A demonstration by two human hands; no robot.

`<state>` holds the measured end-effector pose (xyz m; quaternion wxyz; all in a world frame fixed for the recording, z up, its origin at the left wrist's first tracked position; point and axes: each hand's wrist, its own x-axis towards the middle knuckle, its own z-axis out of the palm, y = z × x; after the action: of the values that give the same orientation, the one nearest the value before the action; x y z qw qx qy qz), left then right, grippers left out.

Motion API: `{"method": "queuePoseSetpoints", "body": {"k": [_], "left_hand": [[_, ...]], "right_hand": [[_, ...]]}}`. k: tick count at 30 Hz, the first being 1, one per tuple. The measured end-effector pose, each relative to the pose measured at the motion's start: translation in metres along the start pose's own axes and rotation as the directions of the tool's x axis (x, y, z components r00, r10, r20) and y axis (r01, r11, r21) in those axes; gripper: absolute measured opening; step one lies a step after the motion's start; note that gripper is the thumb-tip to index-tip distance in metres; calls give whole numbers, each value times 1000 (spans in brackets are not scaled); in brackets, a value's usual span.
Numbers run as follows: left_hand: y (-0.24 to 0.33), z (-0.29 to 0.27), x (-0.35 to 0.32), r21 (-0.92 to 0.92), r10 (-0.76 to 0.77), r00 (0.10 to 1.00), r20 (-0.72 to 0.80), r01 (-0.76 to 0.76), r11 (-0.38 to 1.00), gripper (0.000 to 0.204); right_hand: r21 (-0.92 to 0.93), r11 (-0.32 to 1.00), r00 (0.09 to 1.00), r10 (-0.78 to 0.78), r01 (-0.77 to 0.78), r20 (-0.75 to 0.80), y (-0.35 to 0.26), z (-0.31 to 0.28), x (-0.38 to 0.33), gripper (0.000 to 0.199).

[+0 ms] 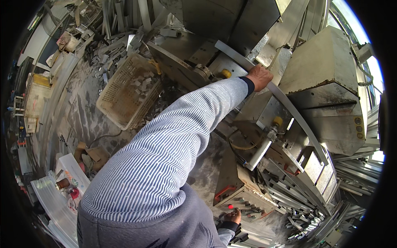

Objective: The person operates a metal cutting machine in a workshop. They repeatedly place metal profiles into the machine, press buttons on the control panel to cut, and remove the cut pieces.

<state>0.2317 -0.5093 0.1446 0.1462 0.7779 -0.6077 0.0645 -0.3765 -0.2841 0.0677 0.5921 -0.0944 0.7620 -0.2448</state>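
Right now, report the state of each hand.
Left hand: closed on the metal bar.
Right hand: at the button panel; whether open or closed cannot be told.

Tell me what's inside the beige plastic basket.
Inside the basket lie small pale pieces, mostly toward its right side; its bottom shows at left. Anything beneath the pieces is covered.

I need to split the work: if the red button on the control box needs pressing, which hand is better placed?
Likely the right hand: it is close beside the red button on the control box, while the left hand grips the long metal bar farther away.
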Motion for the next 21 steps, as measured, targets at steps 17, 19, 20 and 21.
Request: {"method": "queuePoseSetpoints", "body": {"k": [17, 19, 20, 21], "left_hand": [[-15, 0, -8, 47, -31, 993, -112, 36, 998, 12], [-14, 0, -8, 45, -40, 995, -96, 44, 998, 12], [-15, 1, -8, 47, -48, 995, -88, 52, 998, 12], [-15, 1, -8, 44, -59, 995, -85, 62, 997, 12]], "right_hand": [[37, 999, 1000, 17, -17, -2, -2, 5, -4, 8], [63, 998, 1000, 11, -11, 8, -2, 7, -7, 8], [46, 999, 1000, 13, -13, -10, -2, 8, -8, 8], [46, 999, 1000, 14, -14, -10, -2, 8, -9, 8]]}}
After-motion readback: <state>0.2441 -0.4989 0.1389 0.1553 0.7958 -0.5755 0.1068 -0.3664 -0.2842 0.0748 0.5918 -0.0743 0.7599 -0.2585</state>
